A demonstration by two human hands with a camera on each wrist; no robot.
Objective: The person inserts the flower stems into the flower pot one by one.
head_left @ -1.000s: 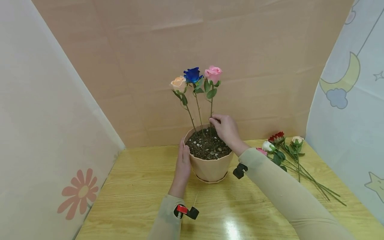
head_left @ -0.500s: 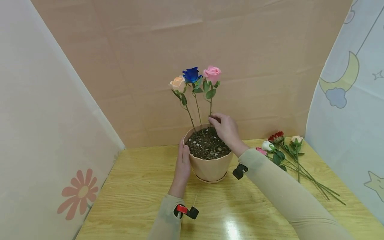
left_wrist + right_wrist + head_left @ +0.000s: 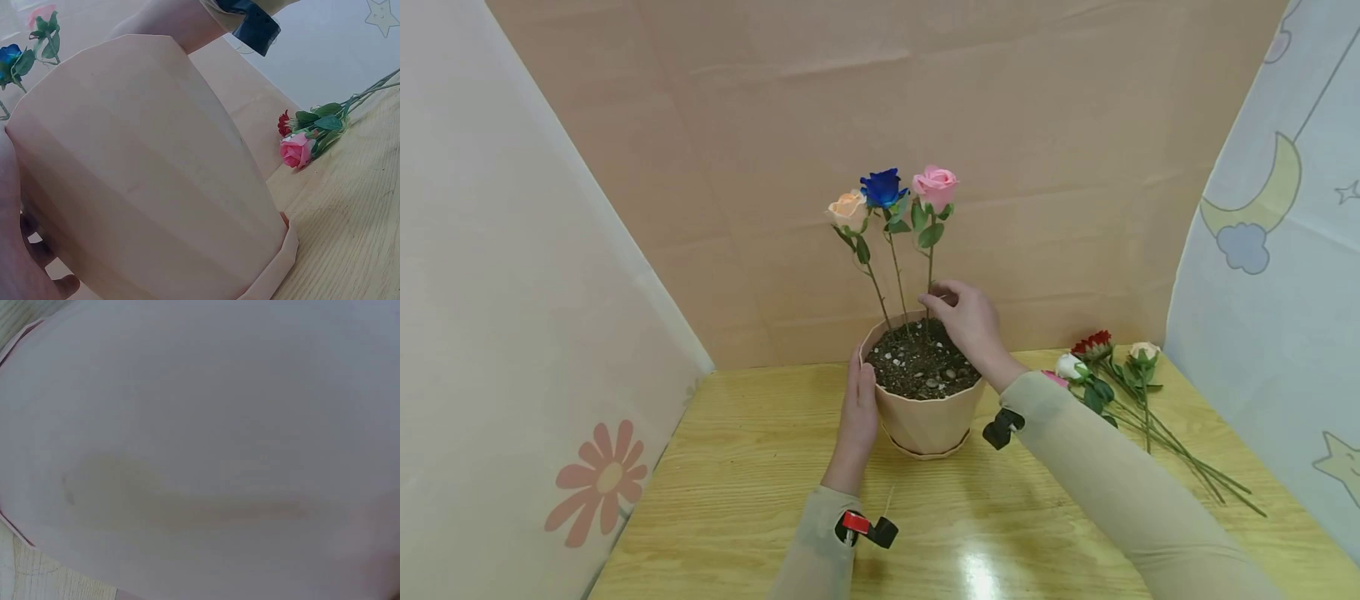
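A peach flowerpot (image 3: 928, 423) full of dark, pebbly soil stands on its saucer. Upright in it are a peach rose (image 3: 848, 212), a blue rose (image 3: 883, 188) and a pink rose (image 3: 936, 188). My left hand (image 3: 856, 408) rests against the pot's left side, its thumb and fingers lying along the wall in the head view. At the lower stem of the pink rose is my right hand (image 3: 972, 323), thumb and forefinger parted around it. The right wrist view shows mostly the pot's blurred wall (image 3: 206, 412).
Several cut flowers lie at the right of the wooden table (image 3: 745, 467), among them a white rose (image 3: 1069, 367), a red flower (image 3: 1092, 343) and a peach rose (image 3: 1144, 353). A pink rose (image 3: 297, 150) shows in the left wrist view. Cloth walls enclose the back and sides.
My right thumb and forefinger have spread apart from their pinch on the pink rose's stem. The left hand and the pot have kept their places.
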